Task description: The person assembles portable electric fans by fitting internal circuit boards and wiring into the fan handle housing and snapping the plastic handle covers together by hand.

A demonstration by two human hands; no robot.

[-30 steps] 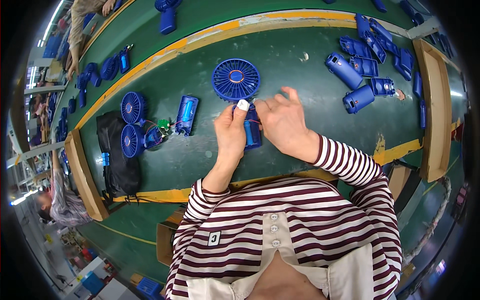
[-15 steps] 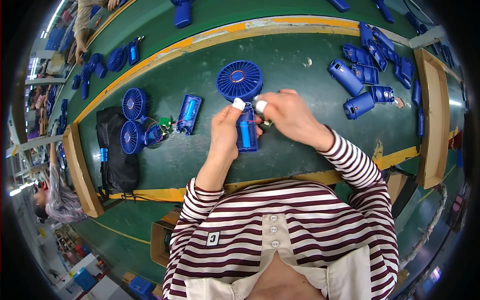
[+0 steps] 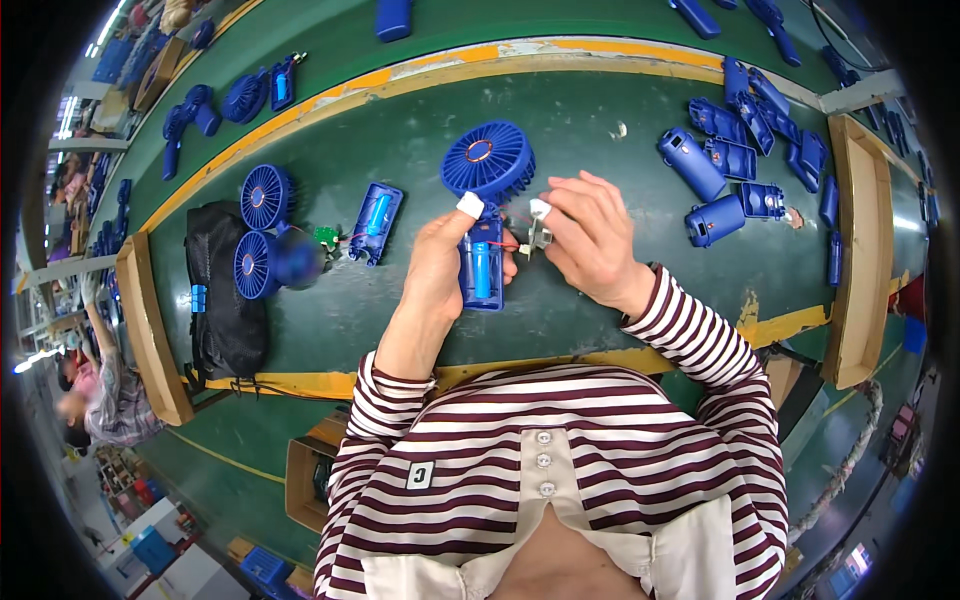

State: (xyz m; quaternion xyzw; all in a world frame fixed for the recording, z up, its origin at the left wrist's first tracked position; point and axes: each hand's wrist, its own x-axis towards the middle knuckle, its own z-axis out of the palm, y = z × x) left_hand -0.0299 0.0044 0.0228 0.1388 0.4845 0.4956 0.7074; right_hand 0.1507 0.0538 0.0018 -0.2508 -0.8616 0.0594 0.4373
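My left hand (image 3: 432, 262) is closed round the handle of a blue handheld fan (image 3: 487, 160), its thumb, in a white finger cover, at the neck. The handle is an open shell with a light-blue battery cell (image 3: 482, 270) inside. Thin red wires run from it to a small circuit board (image 3: 541, 236), seen nearly edge-on. My right hand (image 3: 598, 240) pinches this board just right of the handle. Its thumb also wears a white cover, and the other fingers are raised. To the left lies a handle shell (image 3: 376, 222) with a cell, wired to a green circuit board (image 3: 327, 237).
Two more blue fans (image 3: 262, 232) lie at left by a black bag (image 3: 228, 300). Several empty blue handle shells (image 3: 692, 164) are piled at right. Cardboard trays (image 3: 860, 250) border both table ends. Behind a yellow-edged rail runs a green belt (image 3: 560, 18) carrying fan parts.
My right hand has drawn back from the fan's neck, and the board now shows in its pinch. The fan head has tilted slightly. Parts on the belt shifted right; another person's arm left the upper-left area.
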